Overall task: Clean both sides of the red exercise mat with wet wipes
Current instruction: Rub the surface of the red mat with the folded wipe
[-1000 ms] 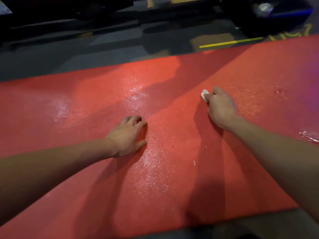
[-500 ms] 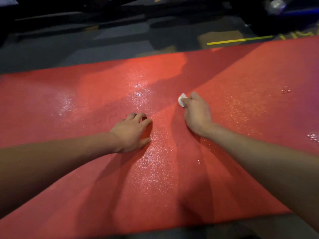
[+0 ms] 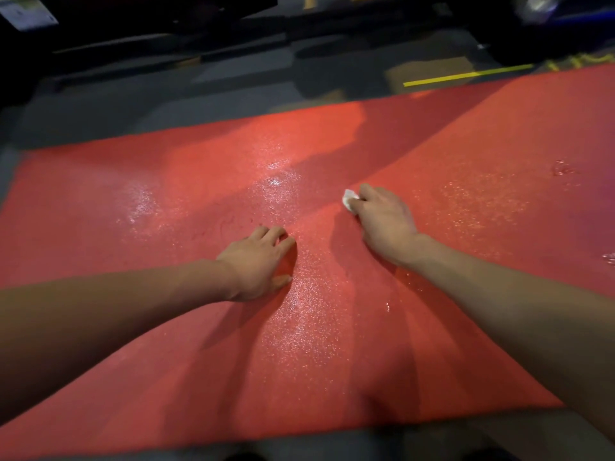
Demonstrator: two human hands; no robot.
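The wide red textured foam exercise mat lay flat on the dark grey floor, glistening wet across its middle, so this face was likely mid-clean. The left hand rested on it, fingers loosely bent and holding nothing, probably bracing the body or pinning the mat against sliding. The right hand curled round a small crumpled white wet wipe, which poked out beyond the fingertips and pressed onto the mat, just beyond the left hand.

Dark grey floor, dimly lit; yellow floor line far right; dark, blurred furniture beyond.
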